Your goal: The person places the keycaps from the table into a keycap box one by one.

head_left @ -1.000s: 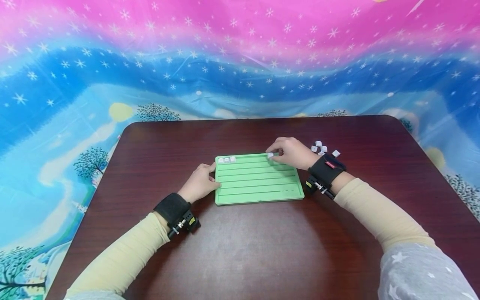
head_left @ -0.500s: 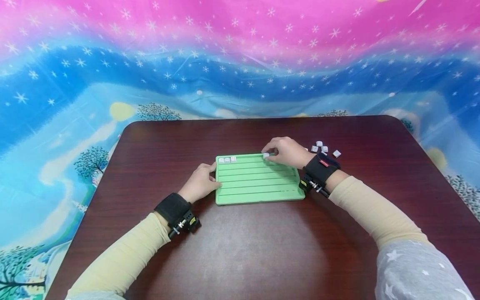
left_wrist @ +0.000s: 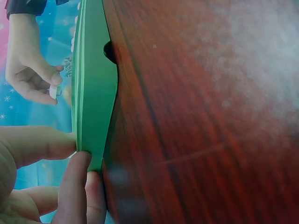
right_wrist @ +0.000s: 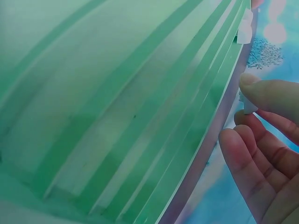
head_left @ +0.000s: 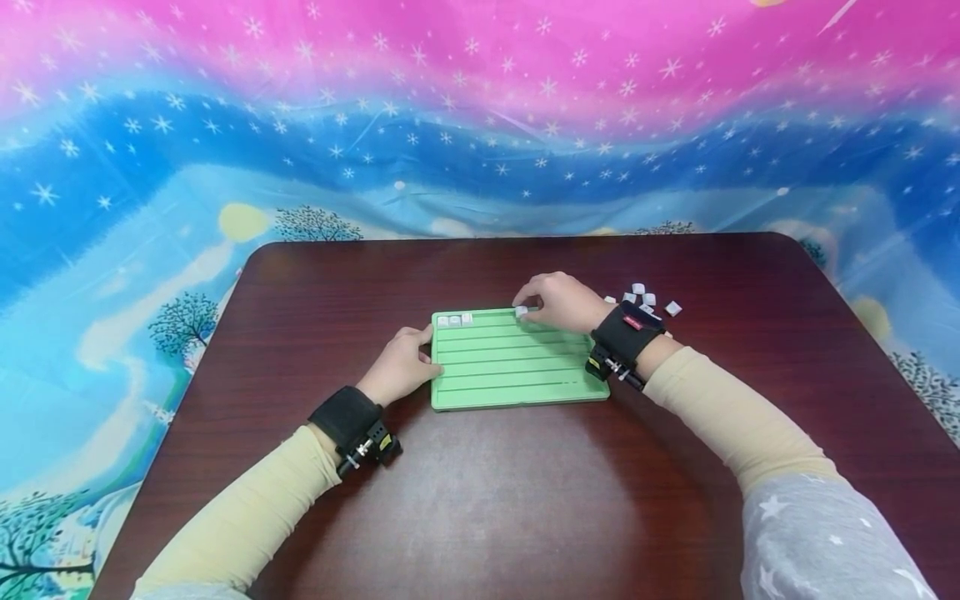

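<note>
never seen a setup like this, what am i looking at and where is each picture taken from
There is no machine here, just a person's left hand and right hand, each with a black strap at the wrist. The wide picture comes from the person's head, looking down; the two close-ups come from the left and right wrists. On the table lies a green board with long lines across it. Three white pieces sit in its far left corner, and some loose pieces lie beyond its right side. The left hand grips the board's left edge; the right pinches one piece near its far edge.
</note>
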Available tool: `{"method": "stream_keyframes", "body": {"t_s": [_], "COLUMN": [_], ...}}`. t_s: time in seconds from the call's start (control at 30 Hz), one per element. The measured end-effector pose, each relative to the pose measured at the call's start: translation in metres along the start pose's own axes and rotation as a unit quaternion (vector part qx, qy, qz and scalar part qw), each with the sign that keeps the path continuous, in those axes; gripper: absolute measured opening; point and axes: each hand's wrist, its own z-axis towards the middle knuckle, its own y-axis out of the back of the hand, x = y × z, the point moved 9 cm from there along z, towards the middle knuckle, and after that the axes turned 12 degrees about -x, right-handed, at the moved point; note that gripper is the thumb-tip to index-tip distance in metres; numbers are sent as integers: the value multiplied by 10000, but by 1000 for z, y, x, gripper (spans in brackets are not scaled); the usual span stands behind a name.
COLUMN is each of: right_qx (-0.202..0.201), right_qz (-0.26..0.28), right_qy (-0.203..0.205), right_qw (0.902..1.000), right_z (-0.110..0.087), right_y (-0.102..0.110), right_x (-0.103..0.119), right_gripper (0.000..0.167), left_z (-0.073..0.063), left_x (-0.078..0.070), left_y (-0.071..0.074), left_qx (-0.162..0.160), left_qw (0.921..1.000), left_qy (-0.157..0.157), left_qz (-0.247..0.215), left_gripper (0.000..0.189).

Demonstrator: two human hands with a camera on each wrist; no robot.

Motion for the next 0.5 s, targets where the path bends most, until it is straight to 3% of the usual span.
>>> {"method": "stream_keyframes", "body": {"t_s": [0.5], "right_qx": [82], "right_qz": [164], "right_qy": [116], "right_qw": [9998], "right_z": [15], "right_y": [-17], "right_x": [16], "right_gripper": [21], "left_z": [1], "left_x": [0], "left_y": [0], "left_qx": [-10], "left_qw": [10000], "left_qy": [-7], "left_qz": [21], "left_gripper": [78]}}
